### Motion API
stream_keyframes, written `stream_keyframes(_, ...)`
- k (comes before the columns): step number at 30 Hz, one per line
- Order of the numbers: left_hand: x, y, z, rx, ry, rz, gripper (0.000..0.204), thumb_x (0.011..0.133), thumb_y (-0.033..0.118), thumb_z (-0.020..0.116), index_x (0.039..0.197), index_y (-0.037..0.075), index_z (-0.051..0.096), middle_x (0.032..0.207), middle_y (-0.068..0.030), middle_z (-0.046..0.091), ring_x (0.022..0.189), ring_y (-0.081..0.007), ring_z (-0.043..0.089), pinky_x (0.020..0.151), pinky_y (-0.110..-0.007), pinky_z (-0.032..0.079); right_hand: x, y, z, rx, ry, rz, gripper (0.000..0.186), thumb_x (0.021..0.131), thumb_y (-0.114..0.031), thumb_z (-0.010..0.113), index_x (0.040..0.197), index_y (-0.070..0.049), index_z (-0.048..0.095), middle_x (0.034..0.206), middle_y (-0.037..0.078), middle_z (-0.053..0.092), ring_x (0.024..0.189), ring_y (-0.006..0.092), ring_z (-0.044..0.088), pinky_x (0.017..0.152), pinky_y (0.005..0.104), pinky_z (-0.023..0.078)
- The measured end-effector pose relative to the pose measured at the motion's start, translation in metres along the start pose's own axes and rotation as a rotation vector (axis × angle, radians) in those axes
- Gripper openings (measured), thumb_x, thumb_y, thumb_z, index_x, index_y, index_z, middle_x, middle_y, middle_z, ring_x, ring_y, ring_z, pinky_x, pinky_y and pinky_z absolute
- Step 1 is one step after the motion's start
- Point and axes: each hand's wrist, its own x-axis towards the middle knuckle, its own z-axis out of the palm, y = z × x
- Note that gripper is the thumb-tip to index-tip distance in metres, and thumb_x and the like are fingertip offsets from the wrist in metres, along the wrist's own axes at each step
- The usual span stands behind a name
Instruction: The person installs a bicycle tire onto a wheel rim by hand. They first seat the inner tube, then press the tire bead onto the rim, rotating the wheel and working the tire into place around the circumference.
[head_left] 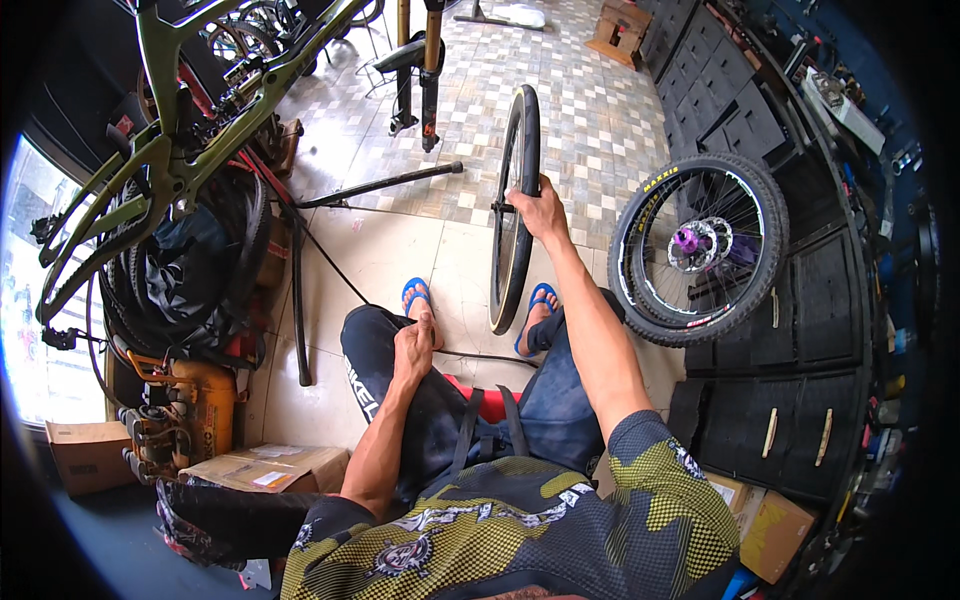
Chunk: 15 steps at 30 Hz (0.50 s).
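A narrow bicycle wheel (516,265) with a dark tyre and tan sidewall stands upright in front of me, seen nearly edge-on, its lower end between my feet. My right hand (541,212) is closed around its right side, with the thumb reaching across toward the hub. Over my left knee, my left hand (411,350) is curled closed, thumb uppermost. Whether anything lies inside those fingers is hidden.
A knobbly-tyred wheel (768,270) with a purple hub leans against black drawers (775,435) at right. At left, a green bike frame (215,125) hangs above a stand leg (385,185), piled tyres (255,235), an orange compressor (205,400) and a cardboard box (265,467).
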Motion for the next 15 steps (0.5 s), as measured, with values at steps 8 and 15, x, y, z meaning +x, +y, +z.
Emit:
stream_keyframes(8, 0.009, -0.028, 0.006, -0.019, -0.143, 0.070, 0.073, 0.105, 0.061, 0.053, 0.077, -0.004, 0.074, 0.092, -0.0263, 0.070, 0.084, -0.0331, 0.069, 0.081, -0.048, 0.051, -0.009, -0.011, 0.013, -0.042, 0.038, 0.043, 0.064, 0.083, -0.042, 0.077, 0.130, 0.000, 0.062, 0.101, 0.016, 0.076, 0.093, 0.0299, 0.073, 0.088, 0.0395, 0.056)
stream_keyframes(15, 0.014, 0.043, 0.035, 0.283, -0.312, 0.208, 0.109, 0.084, 0.066, 0.078, 0.164, 0.007, 0.033, 0.164, -0.0366, 0.028, 0.155, -0.0487, 0.028, 0.125, -0.049, 0.031, -0.031, -0.003, 0.013, -0.076, 0.013, 0.067, 0.081, 0.081, -0.046, 0.074, 0.146, -0.003, 0.051, 0.106, 0.023, 0.076, 0.100, 0.0385, 0.074, 0.090, 0.0437, 0.056)
